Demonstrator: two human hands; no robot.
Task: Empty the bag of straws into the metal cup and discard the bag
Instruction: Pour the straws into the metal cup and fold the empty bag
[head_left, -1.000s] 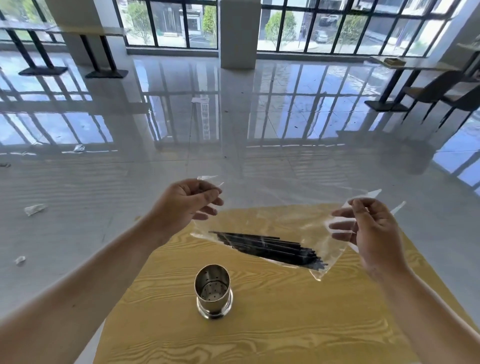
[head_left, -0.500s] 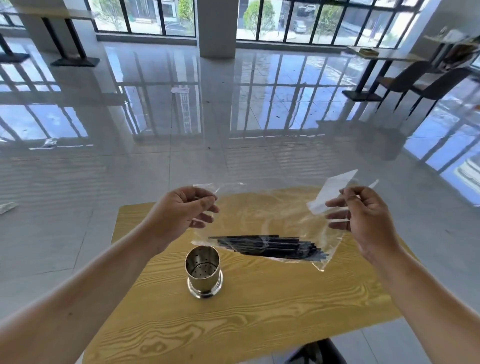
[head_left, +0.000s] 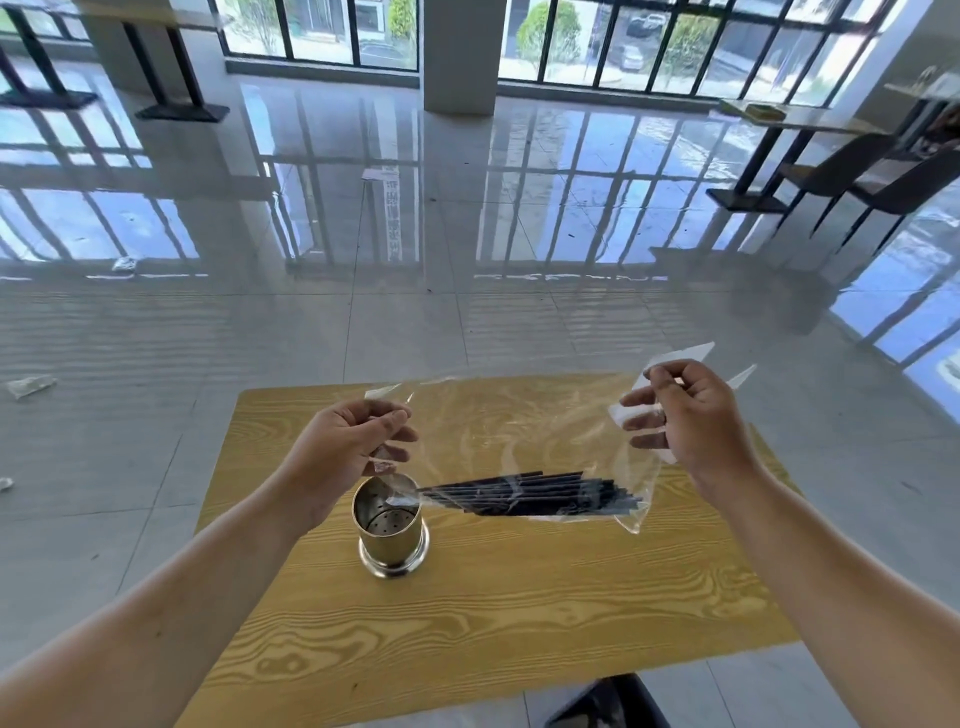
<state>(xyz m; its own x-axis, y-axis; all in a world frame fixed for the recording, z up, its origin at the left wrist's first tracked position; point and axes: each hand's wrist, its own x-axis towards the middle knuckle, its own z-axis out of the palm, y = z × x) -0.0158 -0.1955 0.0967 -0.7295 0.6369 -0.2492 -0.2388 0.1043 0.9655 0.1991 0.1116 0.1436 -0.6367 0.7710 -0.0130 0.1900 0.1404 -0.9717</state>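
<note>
Holding the clear plastic bag (head_left: 519, 426) up above the yellow wood-grain table (head_left: 467, 623), we judge ourselves to be at the very start of the emptying. Our left hand (head_left: 353, 441) pinches the bag's upper left corner between the thumb and curled fingers. Our right hand (head_left: 696, 415) pinches the upper right edge near a white flap, with its other fingers loosely bent.

The bundle of thin black straws (head_left: 535, 493) lies nearly level along the bottom of the bag, all of it inside the plastic. The bag's lower left corner appears to hang just over the mouth of the short cylindrical metal cup (head_left: 392, 525). That cup stands upright on the table below our left hand, and inside it we see only a perforated floor and no straw.

By our reckoning, no part of the task is done yet: no straw has reached the cup, and the bag is in our hands. We cannot tell whether the bag's top is open. What remains is to bring an opening toward the cup, tip the straws in, and then get rid of the empty bag. We see no bin in view.
</note>
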